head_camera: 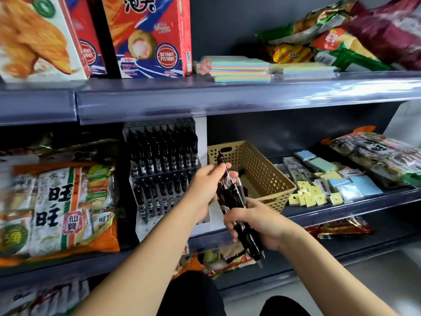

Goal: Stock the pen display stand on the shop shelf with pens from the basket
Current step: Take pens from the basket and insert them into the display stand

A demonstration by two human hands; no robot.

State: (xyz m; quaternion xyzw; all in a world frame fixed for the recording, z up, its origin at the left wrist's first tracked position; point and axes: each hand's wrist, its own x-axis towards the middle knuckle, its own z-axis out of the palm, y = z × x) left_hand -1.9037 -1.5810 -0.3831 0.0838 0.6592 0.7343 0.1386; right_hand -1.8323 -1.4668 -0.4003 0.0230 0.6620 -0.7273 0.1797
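Your forearms (148,258) are bare right up to your left hand (205,185) and right hand (255,222), and well below the basket (259,165) your knees are covered by plain black trousers (193,295).

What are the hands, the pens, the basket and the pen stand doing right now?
Left hand: pinches one pen, raised above the rest.
Right hand: grips a bunch of black pens.
Basket: upright on the shelf, top open.
Pen stand: upright, rows filled with black pens.

Pens (237,195) in left hand (205,181), right hand (262,222)
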